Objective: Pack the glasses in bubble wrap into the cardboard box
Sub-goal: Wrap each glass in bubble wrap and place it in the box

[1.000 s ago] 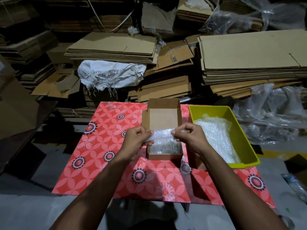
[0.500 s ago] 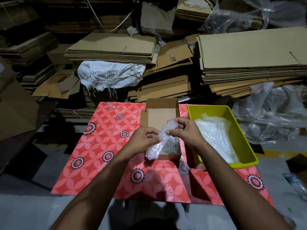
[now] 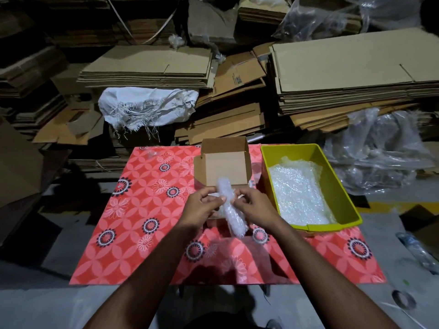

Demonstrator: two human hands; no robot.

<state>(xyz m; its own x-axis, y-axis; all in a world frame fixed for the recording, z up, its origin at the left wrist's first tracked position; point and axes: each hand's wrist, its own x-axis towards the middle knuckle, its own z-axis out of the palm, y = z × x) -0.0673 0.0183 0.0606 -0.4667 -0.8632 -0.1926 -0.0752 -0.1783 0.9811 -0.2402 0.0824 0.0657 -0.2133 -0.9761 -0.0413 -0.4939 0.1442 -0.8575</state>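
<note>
Two hands (image 3: 202,206) (image 3: 255,207) hold bubble-wrapped bundle (image 3: 231,210) beside yellow bin (image 3: 337,184).

Count: 1 bubble-wrapped bundle (image 3: 231,210) mid-frame, 1 open cardboard box (image 3: 223,167) behind it, 1 yellow bin (image 3: 332,186) at right centre holding a pile of bubble wrap sheets (image 3: 297,193), sheet count unreadable. 2 hands: left hand (image 3: 202,207), right hand (image 3: 255,206). 1 red floral surface (image 3: 147,210), 1 white sack (image 3: 147,108) upper left, 1 tape roll (image 3: 403,300) lower right; flattened cardboard stacks across the top, too many to count.
</note>
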